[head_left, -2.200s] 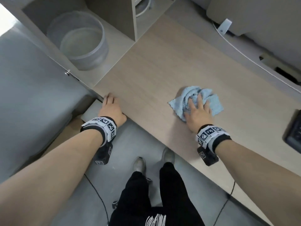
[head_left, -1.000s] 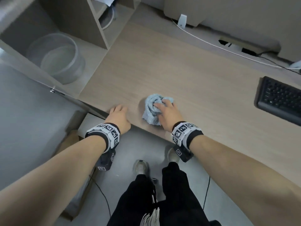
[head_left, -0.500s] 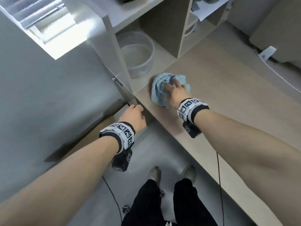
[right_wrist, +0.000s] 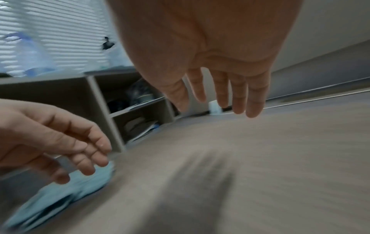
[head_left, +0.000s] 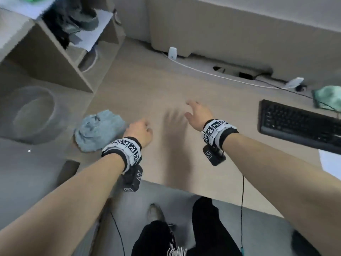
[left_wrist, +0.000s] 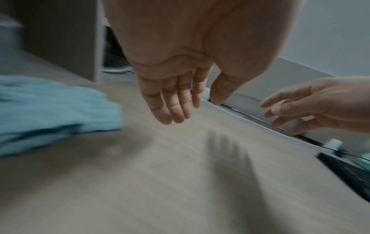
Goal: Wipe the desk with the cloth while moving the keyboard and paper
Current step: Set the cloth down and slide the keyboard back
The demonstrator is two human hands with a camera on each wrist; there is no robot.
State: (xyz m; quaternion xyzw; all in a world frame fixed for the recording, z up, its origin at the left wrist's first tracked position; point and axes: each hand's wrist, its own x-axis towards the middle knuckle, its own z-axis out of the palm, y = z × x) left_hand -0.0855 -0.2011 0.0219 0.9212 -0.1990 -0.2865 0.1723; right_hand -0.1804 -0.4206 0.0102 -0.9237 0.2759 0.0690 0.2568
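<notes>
The light blue cloth (head_left: 98, 130) lies bunched at the desk's (head_left: 156, 85) left end, with no hand on it; it also shows in the left wrist view (left_wrist: 52, 114) and the right wrist view (right_wrist: 60, 194). My left hand (head_left: 139, 131) hovers just right of the cloth, fingers relaxed and empty (left_wrist: 180, 107). Further right my right hand (head_left: 197, 113) hangs above the bare desk, fingers spread and holding nothing (right_wrist: 218, 102). The black keyboard (head_left: 299, 124) lies at the right. A white paper corner (head_left: 330, 162) shows at the right edge.
A shelf unit (head_left: 60, 52) with papers stands at the back left, and a clear round tub (head_left: 35, 113) sits in its lower bay. A white cable (head_left: 212, 74) runs along the desk's back edge. A green cloth (head_left: 327, 97) lies at the far right.
My right hand has let go of the cloth and moved right over the desk. My left hand has left the desk's left edge and come up over the desk beside the cloth.
</notes>
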